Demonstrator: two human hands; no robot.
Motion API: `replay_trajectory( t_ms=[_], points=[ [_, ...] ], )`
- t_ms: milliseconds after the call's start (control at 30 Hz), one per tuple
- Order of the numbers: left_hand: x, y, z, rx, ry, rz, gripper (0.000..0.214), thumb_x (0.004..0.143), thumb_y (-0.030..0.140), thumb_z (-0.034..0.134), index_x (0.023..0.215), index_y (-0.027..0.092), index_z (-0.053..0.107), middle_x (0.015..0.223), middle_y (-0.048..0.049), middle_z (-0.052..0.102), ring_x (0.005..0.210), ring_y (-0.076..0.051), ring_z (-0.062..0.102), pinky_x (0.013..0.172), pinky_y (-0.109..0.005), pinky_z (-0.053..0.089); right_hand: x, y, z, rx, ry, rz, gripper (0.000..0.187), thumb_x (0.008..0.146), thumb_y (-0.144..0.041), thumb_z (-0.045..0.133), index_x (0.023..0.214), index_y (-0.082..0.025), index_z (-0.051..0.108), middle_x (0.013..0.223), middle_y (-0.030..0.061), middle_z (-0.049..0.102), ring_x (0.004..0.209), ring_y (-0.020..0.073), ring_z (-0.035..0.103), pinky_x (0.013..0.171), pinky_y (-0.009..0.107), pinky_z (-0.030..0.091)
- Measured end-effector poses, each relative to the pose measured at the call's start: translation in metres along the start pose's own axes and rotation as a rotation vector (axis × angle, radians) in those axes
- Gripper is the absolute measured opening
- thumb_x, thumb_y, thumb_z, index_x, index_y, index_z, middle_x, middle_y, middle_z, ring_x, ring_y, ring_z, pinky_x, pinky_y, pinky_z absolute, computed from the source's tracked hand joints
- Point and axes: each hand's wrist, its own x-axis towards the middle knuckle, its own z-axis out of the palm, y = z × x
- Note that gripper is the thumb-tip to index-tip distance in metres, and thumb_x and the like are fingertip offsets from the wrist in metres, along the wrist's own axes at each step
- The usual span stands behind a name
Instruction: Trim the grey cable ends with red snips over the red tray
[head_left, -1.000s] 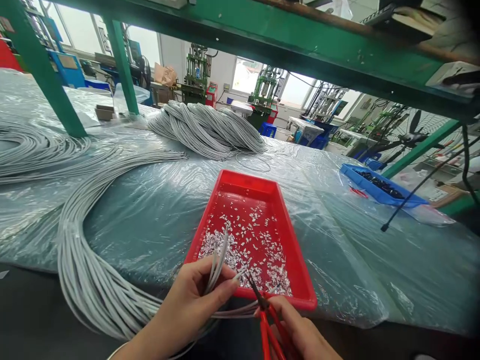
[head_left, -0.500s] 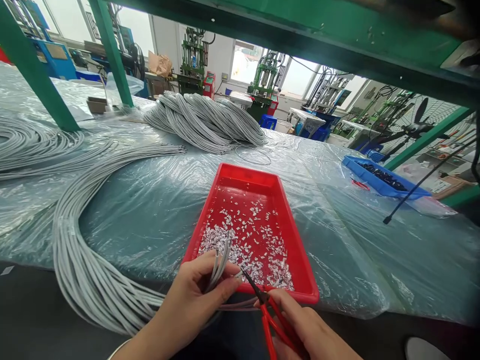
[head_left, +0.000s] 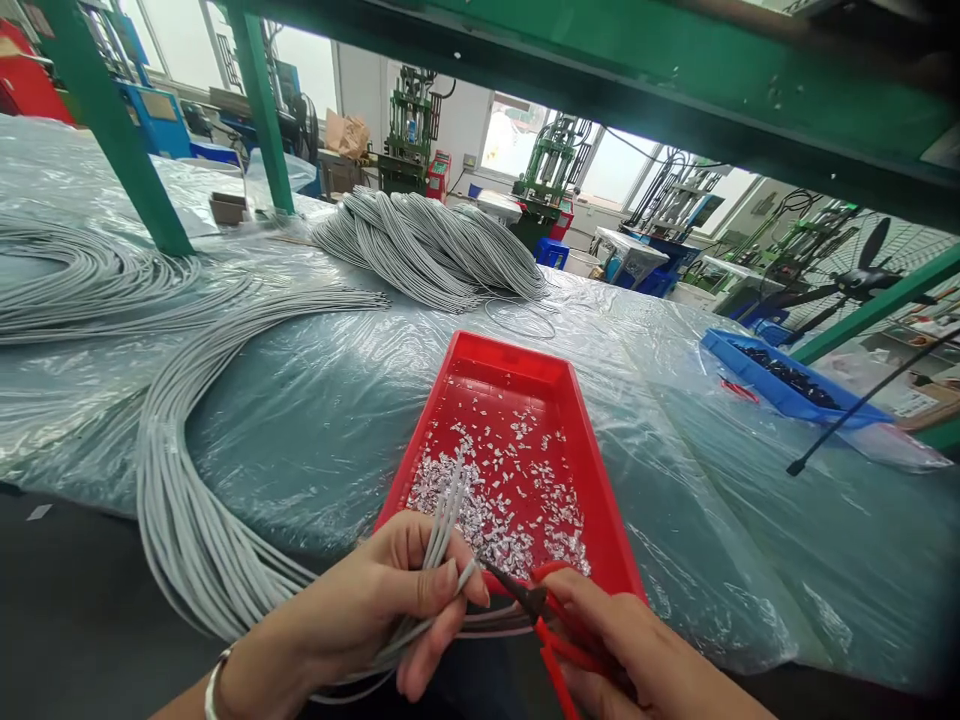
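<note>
Several thin grey cables point(head_left: 448, 512) are pinched in my left hand point(head_left: 394, 585), their ends sticking up between thumb and fingers. One cable end points right, toward the dark jaws of red-handled scissors point(head_left: 559, 650). My right hand point(head_left: 622, 640) is wrapped around those handles, and the tips are close to that cable end; whether they touch it I cannot tell. Below and beyond both hands lies a red tray point(head_left: 589, 450), strewn with small silvery foil scraps point(head_left: 487, 500). A long bundle of grey cables point(head_left: 169, 460) curves along the table at my left.
A big heap of grey cables point(head_left: 435, 245) lies at the back, with another coil point(head_left: 97, 280) at far left. On the right stands a blue tray point(head_left: 795, 385) of dark parts. A green frame point(head_left: 127, 150) spans the plastic-covered table point(head_left: 300, 430); a fan point(head_left: 862, 280) stands beyond.
The view has shifted slightly left. My left fingers have changed their hold, so the cables stand closer together and one end sticks out to the right. The scissors stay near it.
</note>
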Motion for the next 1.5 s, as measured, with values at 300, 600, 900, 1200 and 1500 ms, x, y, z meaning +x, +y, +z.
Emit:
replay_trajectory(
  t_ms=[300,600,900,1200,1500],
  points=[
    [0.0,-0.006,0.01,0.375,0.16,0.135,0.028,0.077,0.043,0.064,0.075,0.015,0.063,0.054,0.0012,0.06,0.035,-0.004,0.047,0.035,-0.013,0.028,0.043,-0.033,0.019,0.689,0.205,-0.007,0.022,0.061,-0.028,0.081,0.069,-0.015,0.066,0.045,-0.008,0.047,0.043,0.0084,0.038,0.047,0.021,0.036],
    [0.004,0.009,0.009,0.666,0.173,0.283,0.022,0.077,0.029,0.059,0.061,0.016,0.054,0.051,0.0057,0.042,0.045,-0.008,0.037,0.043,-0.019,0.028,0.061,-0.019,0.041,1.244,-0.115,0.064,0.04,0.071,-0.047,0.07,0.056,-0.019,0.045,0.032,-0.0158,0.026,0.025,0.0017,0.014,0.037,0.019,0.023],
    [0.007,0.005,0.014,0.751,0.257,0.247,0.021,0.081,0.034,0.057,0.073,0.015,0.06,0.051,0.0063,0.043,0.046,-0.009,0.036,0.044,-0.02,0.028,0.055,-0.024,0.025,0.912,0.307,-0.01,0.024,0.049,-0.01,0.087,0.063,-0.011,0.068,0.046,-0.0074,0.051,0.047,0.0058,0.036,0.045,0.019,0.024],
    [0.011,-0.001,0.01,0.603,0.321,0.388,0.01,0.073,0.026,0.067,0.069,0.016,0.068,0.062,0.0004,0.061,0.055,-0.012,0.05,0.053,-0.022,0.04,0.065,-0.022,0.039,0.999,0.176,0.003,0.042,0.07,-0.053,0.06,0.052,-0.023,0.037,0.037,-0.0136,0.025,0.027,0.0046,0.015,0.037,0.023,0.025],
    [0.014,-0.001,0.015,0.573,0.31,0.284,0.029,0.074,0.04,0.065,0.059,0.016,0.059,0.044,0.0073,0.038,0.042,-0.007,0.029,0.042,-0.02,0.024,0.053,-0.021,0.021,0.694,0.334,-0.108,0.011,0.06,-0.014,0.079,0.063,-0.014,0.068,0.049,-0.0066,0.048,0.047,0.009,0.036,0.045,0.022,0.025]
  ],
)
